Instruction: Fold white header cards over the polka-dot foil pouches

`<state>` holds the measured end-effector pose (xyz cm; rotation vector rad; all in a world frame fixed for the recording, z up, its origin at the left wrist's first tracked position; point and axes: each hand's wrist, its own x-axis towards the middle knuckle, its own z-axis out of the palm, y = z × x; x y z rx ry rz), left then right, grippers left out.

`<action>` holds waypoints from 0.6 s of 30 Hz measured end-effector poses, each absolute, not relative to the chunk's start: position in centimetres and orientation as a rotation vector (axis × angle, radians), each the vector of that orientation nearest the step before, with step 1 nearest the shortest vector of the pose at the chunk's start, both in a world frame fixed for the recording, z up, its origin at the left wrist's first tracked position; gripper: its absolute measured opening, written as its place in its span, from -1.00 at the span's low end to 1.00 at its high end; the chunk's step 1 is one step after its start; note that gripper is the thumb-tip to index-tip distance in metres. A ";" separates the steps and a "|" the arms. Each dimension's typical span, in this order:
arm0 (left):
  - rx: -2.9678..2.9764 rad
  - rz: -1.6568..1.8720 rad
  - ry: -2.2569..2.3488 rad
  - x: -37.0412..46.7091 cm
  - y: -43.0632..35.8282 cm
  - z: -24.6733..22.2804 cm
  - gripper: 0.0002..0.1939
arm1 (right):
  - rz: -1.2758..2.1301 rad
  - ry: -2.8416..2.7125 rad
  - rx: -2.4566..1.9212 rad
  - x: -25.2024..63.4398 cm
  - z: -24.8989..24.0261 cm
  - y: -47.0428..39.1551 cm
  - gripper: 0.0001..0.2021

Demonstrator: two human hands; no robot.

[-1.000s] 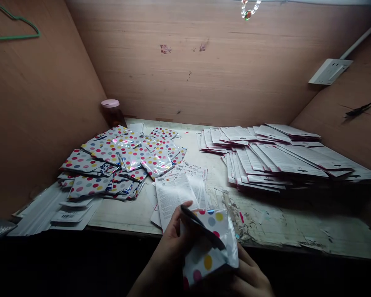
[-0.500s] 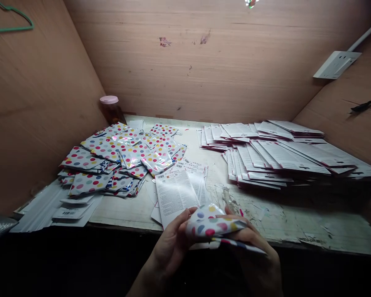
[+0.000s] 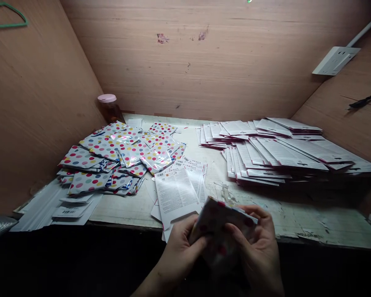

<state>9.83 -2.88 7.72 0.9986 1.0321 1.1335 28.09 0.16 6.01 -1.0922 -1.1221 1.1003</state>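
Observation:
A folded polka-dot packet [image 3: 219, 231] is held up near the table's front edge, its lower part dark and blurred. My left hand [image 3: 184, 243] grips its left side, thumb across the near face. On the right side my right hand [image 3: 256, 243] pinches it, with the thumb in front and fingers behind. Just beyond my left hand lie printed white cards [image 3: 176, 196], overlapping in a loose fan. To the left is a heap of polka-dot packets [image 3: 102, 144] with a glossy surface.
Several stacks of white cards [image 3: 287, 154] cover the back right of the table [image 3: 120, 212]. A jar with a pink lid [image 3: 107, 98] stands at the back left. Clear bags [image 3: 43, 206] and labels [image 3: 71, 209] lie at the front left. Wooden panels surround the table.
Both hands have turned the polka-dot packet so that a broad face shows upright. My thumbs now press on that near face. The camera view has shifted slightly.

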 end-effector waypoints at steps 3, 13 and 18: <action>0.646 1.208 0.856 10.2 -2.3 6.6 -0.76 | 1.391 -1.067 -0.911 27.4 5.8 0.0 -0.28; 0.900 1.237 1.249 8.6 -2.7 5.1 -0.59 | 1.462 -0.448 -1.056 25.4 1.8 -1.6 -0.73; 1.199 1.106 2.272 3.7 -1.1 3.4 -0.26 | 1.541 -0.471 -1.122 26.7 2.3 2.3 -0.71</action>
